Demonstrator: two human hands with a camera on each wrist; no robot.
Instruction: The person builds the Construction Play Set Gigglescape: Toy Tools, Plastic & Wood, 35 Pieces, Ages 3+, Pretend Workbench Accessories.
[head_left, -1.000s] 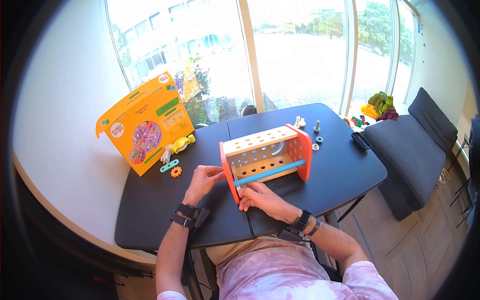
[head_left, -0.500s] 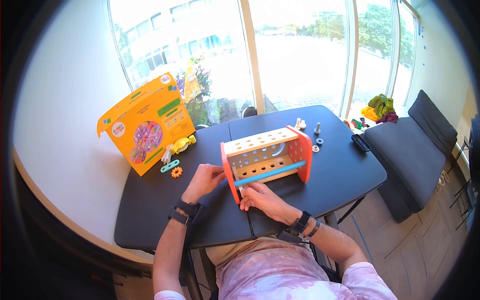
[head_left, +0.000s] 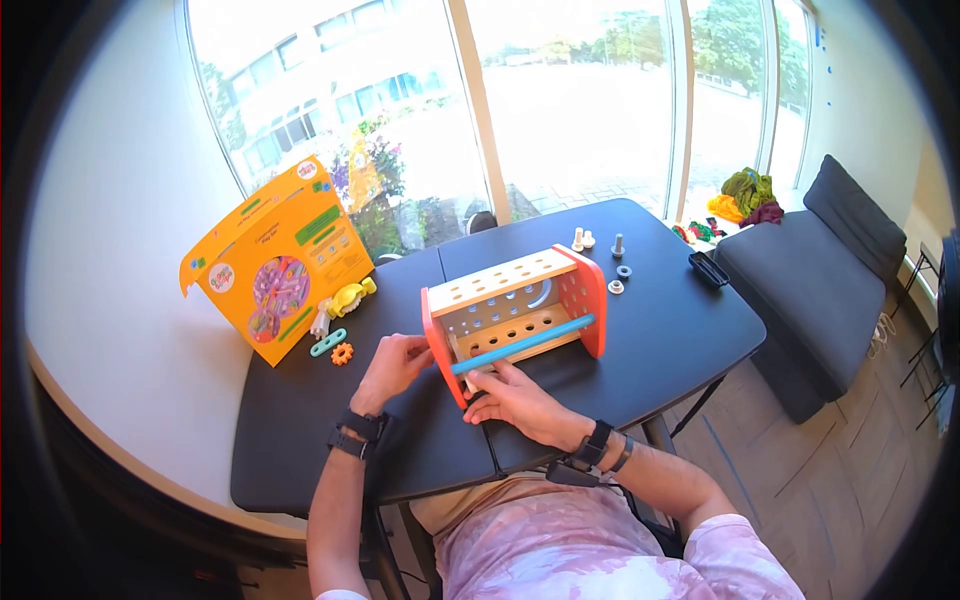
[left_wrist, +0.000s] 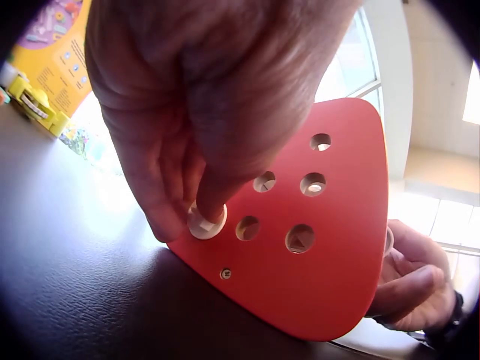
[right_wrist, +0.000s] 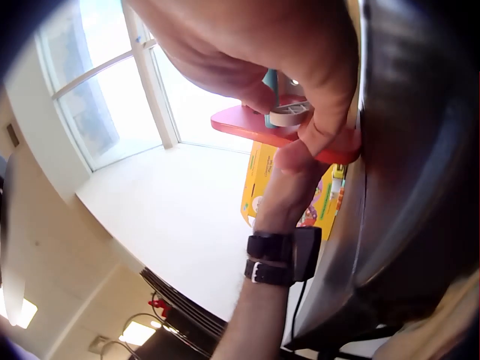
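Note:
A wooden toy toolbox (head_left: 572,262) with red side panels and a blue rod stands on the table. My left hand (head_left: 393,368) is at the outer face of its left red panel (left_wrist: 337,277). There, thumb and fingers pinch a white round bolt head (left_wrist: 204,226) set against a hole near the panel's edge. Inside the same panel, below the blue rod (head_left: 525,345), my right hand (head_left: 525,405) holds a white, round-ended slotted piece (right_wrist: 288,118) between thumb and fingers. The bolt's shank is hidden by the panel.
Bolts (head_left: 618,245) and round nuts (head_left: 615,287) stand behind the toolbox on the right, near a black case (head_left: 708,270). On the left are an orange box (head_left: 235,280), a yellow toy piece (head_left: 350,298), a teal strip (head_left: 328,342) and an orange gear (head_left: 342,353).
The head view has shifted, so everything appears a little further left. Both hands stay at the toolbox's left panel, and the right fingers have shifted slightly around the white piece.

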